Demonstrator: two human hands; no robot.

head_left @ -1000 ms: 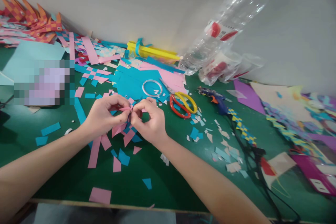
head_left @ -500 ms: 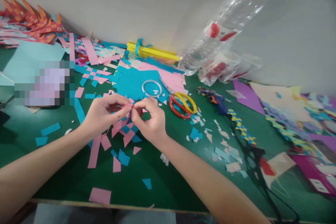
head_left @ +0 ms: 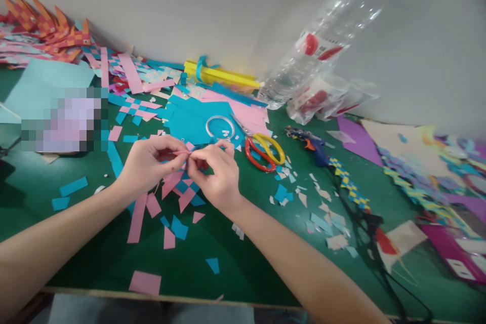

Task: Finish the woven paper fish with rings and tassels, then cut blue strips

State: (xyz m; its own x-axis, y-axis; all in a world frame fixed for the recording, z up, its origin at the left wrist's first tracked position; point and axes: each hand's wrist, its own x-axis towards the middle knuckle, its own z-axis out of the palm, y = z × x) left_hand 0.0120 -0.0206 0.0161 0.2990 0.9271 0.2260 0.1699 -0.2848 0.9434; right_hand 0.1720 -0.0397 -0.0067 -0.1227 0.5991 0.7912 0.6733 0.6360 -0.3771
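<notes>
We pinch a pink paper strip [head_left: 181, 152] between the thumb and fingers of our left hand [head_left: 154, 163], and our right hand [head_left: 215, 169] closes its fingertips on the strip's near end — the strip sits right between them. Just below both hands, pink-and-blue woven paper [head_left: 187, 190] lies on the green tabletop [head_left: 246, 278]. Beyond our right hand rests a blue paper sheet [head_left: 190, 119] — the red-and-yellow-handled scissors [head_left: 248, 151] lie to that hand's right.
</notes>
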